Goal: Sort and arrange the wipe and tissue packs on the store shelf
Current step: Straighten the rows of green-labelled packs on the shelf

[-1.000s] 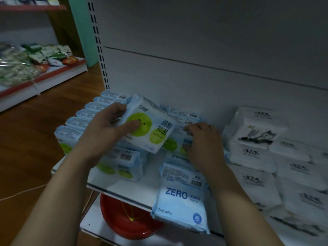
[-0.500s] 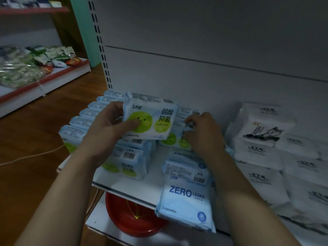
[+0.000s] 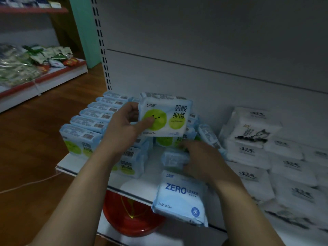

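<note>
Now | left hand [image 3: 122, 127] grips green-dot pack [image 3: 166, 116] | right hand [image 3: 202, 157] touches lower pack [image 3: 174, 159]

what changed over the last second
The left hand turned the green-dot pack from tilted to level, still gripping it. The right hand slid toward the front onto a lower pack; its grip is unclear. The ZERO LEAKS pack and white tissue packs stayed put.

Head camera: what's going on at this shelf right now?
A person is sorting packs on the shelf. The left hand holds a green-dot pack above the stock. The right hand, blurred, is on a pale blue pack; its grip is unclear. Matching packs stand in a row at left, white tissue packs at right.
</note>
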The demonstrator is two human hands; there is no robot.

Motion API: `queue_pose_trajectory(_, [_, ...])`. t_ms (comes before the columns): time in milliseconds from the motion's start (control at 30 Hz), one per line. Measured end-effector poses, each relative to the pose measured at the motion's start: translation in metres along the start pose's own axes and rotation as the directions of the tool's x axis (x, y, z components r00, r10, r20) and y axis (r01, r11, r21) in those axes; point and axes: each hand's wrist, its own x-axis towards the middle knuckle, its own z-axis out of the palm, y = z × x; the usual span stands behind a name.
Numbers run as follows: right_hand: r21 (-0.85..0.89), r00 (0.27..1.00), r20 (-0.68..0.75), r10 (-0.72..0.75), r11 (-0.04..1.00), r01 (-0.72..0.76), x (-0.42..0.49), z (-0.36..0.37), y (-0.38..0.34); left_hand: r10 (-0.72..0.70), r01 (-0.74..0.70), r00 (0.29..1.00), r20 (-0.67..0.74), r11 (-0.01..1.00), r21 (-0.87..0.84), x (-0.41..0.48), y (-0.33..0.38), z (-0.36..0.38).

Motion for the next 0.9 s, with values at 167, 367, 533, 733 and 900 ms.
queue_pose_trajectory(167, [0.580,0.962,-0.223,0.158,0.815,0.001,0.002,-0.017,0.016,0.005,-0.021,0.995,-0.104,0.988,-0.151,0.001,0.005,-0.012])
queue_pose_trajectory(367, [0.720,0.953,-0.240,0.185,0.692,0.047,0.007,-0.010,0.022,-0.044,0.008,0.989,-0.138,0.967,-0.256,0.004,0.004,-0.020])
queue_pose_trajectory(533, [0.582,0.967,-0.240,0.081,0.809,0.077,0.019,0.000,0.005,-0.031,-0.003,0.992,-0.123,0.963,-0.269,0.003,0.006,-0.019])
queue_pose_trajectory(733, [0.175,0.879,-0.460,0.126,0.983,-0.050,0.039,0.011,0.002,-0.040,0.023,0.996,-0.081,0.980,-0.196,0.001,0.003,-0.020])
queue_pose_trajectory(900, [0.381,0.922,-0.327,0.207,0.922,-0.072,0.028,0.008,0.005,-0.037,0.037,0.999,0.006,0.998,-0.053,0.001,0.004,-0.023])
